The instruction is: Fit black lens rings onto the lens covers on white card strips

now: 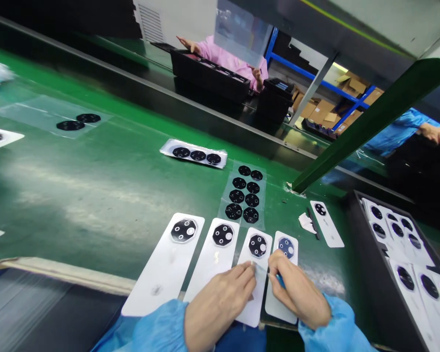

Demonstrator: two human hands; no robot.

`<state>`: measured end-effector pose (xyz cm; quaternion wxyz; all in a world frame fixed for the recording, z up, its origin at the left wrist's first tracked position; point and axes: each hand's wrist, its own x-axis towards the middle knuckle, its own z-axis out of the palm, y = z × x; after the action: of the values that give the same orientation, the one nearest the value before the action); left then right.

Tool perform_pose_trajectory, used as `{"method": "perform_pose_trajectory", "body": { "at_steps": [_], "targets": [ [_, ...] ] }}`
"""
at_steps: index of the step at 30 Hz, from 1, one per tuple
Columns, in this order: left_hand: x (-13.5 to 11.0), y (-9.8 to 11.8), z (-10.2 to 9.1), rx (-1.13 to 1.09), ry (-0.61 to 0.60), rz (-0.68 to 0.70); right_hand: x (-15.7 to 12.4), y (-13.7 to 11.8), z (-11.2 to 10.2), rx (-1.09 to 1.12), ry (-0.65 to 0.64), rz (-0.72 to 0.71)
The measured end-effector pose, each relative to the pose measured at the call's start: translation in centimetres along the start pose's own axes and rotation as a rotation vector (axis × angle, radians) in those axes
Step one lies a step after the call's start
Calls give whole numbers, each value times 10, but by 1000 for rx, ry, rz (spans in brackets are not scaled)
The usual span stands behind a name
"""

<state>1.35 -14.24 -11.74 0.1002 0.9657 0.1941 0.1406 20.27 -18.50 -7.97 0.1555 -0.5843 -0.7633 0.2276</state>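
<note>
Several white back panels, each with a dark octagonal camera plate near its top, lie in a row at the bench's front edge. My left hand (223,298) rests over the third panel (256,303) from the left, its fingers pressed together below the camera plate (257,246). Beside it, my right hand (297,288) is closed in a pinch above the rightmost panel (281,310). A thin clear film (261,270) seems to stretch between the fingertips of both hands. Left of them lie another panel (215,259) and the leftmost one (165,274).
A clear sheet of black octagonal stickers (262,195) lies behind the panels, near a sticker stack (194,154). On the right are a single panel (330,227), a green post (370,127) and a black tray (374,274) of panels. Co-workers' hands (432,133) show beyond.
</note>
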Motion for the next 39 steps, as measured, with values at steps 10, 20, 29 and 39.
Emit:
{"method": "perform_pose_trajectory", "body": {
  "at_steps": [10,20,29,39],
  "targets": [
    [8,7,-8,70,31,6,-18,68,-39,242,297,421],
    [47,30,19,88,152,181,21,88,-36,18,50,314],
    [49,29,21,93,96,191,28,83,-39,-220,-67,272],
    [53,36,18,91,-1,117,27,73,-32,-407,-122,276]
  ]
}}
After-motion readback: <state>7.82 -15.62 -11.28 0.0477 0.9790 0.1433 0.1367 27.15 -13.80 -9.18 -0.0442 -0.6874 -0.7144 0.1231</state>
